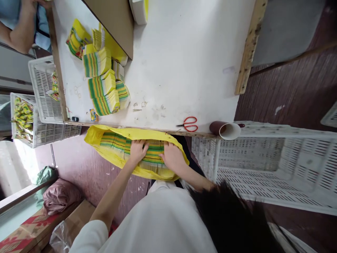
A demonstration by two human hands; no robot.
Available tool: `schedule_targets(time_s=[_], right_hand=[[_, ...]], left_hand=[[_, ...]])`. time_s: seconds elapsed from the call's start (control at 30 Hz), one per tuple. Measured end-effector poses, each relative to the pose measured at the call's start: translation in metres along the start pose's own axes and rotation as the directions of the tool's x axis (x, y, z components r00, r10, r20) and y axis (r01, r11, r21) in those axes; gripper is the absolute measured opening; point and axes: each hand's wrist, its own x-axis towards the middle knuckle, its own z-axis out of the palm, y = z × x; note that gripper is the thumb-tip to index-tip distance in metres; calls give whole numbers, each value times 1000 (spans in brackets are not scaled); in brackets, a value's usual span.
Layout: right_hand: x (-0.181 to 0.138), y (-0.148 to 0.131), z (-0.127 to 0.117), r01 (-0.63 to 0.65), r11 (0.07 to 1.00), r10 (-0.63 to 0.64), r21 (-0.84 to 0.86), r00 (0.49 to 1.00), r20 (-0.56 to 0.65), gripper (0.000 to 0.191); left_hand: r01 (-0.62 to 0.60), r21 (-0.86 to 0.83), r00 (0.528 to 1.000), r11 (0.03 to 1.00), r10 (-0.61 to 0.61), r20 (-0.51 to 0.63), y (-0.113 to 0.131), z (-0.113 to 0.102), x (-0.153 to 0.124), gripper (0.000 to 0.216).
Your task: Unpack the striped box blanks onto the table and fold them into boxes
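Pressing striped packs (113,141) in the yellow bag (92,136)
Left hand (138,150) and right hand (172,157) lie flat, gripping nothing; left of the bag, a crate (54,131) holds yellow packets (23,117).

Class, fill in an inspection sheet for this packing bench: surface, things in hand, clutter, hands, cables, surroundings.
Surface: white table, scuffed, with wooden edging.
Things in hand: striped packets stacked in rows inside a yellow bag at the table's near edge.
Clutter: packet bundles piled on the table, red scissors, and a cardboard tube lying at the edge.
Hands: left hand and right hand lie on the striped packets with fingers bent; whether they grip cannot be told.
Cables: nothing seen.
Surroundings: white crate on the right, second crate on the left with packets in it, another person's arm at top left.
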Motion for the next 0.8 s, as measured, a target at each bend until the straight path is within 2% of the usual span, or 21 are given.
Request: schedule_targets(time_s=[0.1,0.2,0.27,0.37,0.5,0.6,0.7,0.8], right_hand=[[-21,-6,1,24,998,-24,64,1000,11,55],[-26,-6,3,38,995,-38,96,999,3,49],[-18,-1,4,15,994,-13,106,1000,-17,42],[3,10,2,-57,991,64,122,997,-51,38],[22,27,1,-82,983,95,165,993,-72,34],[26,39,8,-30,977,56,212,991,-121,30],[26,52,22,76,965,-23,253,978,-206,30],[19,63,34,101,964,-14,246,942,-335,35]], left_hand=[[-17,2,999,1000,17,-46,1,-8,-25,30],[-41,34,995,999,44,-84,4,-13,-35,35],[-52,27,995,998,54,-87,6,-13,-29,38],[-14,-21,999,1000,13,-50,8,-11,-7,38],[29,-11,999,1000,-29,29,12,-12,28,34],[20,26,989,999,-23,146,29,-10,49,41],[-42,-37,932,998,52,358,58,-2,63,45],[-43,-84,882,996,77,465,84,9,75,43]])
